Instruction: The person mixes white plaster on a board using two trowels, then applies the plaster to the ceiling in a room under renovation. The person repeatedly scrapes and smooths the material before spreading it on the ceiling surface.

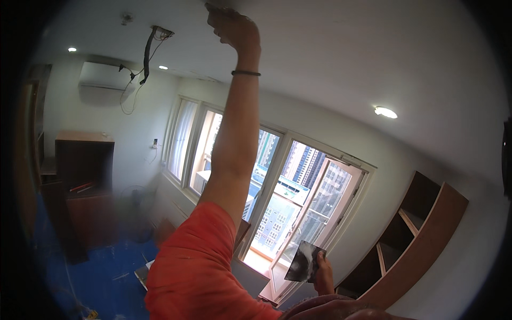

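Observation:
My left arm, in an orange-red sleeve with a black band at the wrist, reaches straight up to the white ceiling (320, 48). At its top my left hand (234, 29) is closed around a flat dark tool (216, 12) held against or very near the ceiling; its exact kind is too shadowed to make out. Low on the right, my right hand (323, 273) grips the edge of a dark, flat, square plate (305, 261) with greyish-white smears on its face. The plate is tilted, and the window door is behind it.
Loose cables (146, 56) dangle from a ceiling opening near a white wall air conditioner (101, 76). A brown shelf unit (426, 229) leans along the right. Ahead stands a glazed door (330, 197). At left are a dark cabinet (85, 160), a fan (137, 205) and blue floor covering (114, 272).

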The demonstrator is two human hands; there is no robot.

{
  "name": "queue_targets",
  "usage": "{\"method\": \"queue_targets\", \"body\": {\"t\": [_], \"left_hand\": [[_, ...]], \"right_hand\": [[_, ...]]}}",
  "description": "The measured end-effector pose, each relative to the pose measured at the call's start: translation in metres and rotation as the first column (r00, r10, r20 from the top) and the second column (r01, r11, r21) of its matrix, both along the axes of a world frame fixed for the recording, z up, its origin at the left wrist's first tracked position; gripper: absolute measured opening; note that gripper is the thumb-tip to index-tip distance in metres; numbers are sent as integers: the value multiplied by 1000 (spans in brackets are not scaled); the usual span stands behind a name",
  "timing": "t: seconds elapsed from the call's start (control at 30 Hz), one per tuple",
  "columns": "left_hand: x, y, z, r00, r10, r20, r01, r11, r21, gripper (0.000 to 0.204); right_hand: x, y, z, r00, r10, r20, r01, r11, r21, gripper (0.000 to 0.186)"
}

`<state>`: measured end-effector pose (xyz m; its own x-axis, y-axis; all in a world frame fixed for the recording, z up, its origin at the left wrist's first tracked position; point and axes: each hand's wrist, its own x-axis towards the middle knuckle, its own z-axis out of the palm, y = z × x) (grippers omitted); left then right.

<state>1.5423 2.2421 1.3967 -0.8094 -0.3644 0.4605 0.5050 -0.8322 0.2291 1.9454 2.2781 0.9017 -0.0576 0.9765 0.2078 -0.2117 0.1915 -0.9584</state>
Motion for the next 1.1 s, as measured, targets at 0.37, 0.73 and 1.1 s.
{"method": "queue_targets", "body": {"t": [0.37, 0.73, 1.1], "left_hand": [[258, -73, -2, 983, 120, -138, -120, 993, 7, 67], [488, -36, -12, 835, 362, -416, -330, 932, 149, 84], [151, 20, -64, 958, 249, -144, -204, 941, 270, 46]], "right_hand": [[10, -45, 1, 991, -70, -115, 83, 990, 111, 48], [32, -52, -23, 950, -285, -129, 294, 954, 55, 57], [23, -38, -13, 974, -156, -167, 157, 988, -5, 46]]}}
